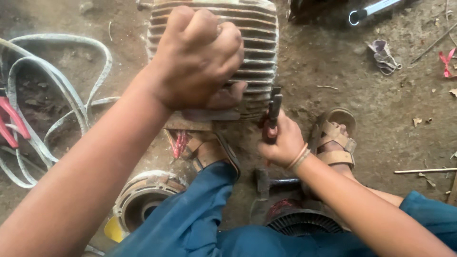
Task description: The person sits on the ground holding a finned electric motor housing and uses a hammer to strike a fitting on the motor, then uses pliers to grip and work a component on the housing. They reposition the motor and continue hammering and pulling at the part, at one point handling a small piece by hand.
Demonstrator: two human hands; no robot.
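The left hand (197,59) is closed in a fist and pressed against the side of a ribbed metal motor casing (252,52), which stands on the dirt floor (381,104) at the top middle of the view. The right hand (281,140) is wrapped tightly around a dark metal tool (273,110), held upright with its tip set against the lower right edge of the casing. A pale bangle (299,158) is worn on the right wrist. Just below the right hand, a hammer (273,181) is laid on the ground, between two sandalled feet (335,140). Blue trousers (190,223) are seen across the bottom of the view. A round metal end cover (143,197) is placed at the lower left, beside a knee, and a coil of copper winding (300,221) is partly seen at the bottom middle. Pale looped cable (57,85) is spread over the ground at the left, with red-handled pliers (12,121) lying across it. A crumpled scrap of cloth (384,56) is left well apart at the upper right.
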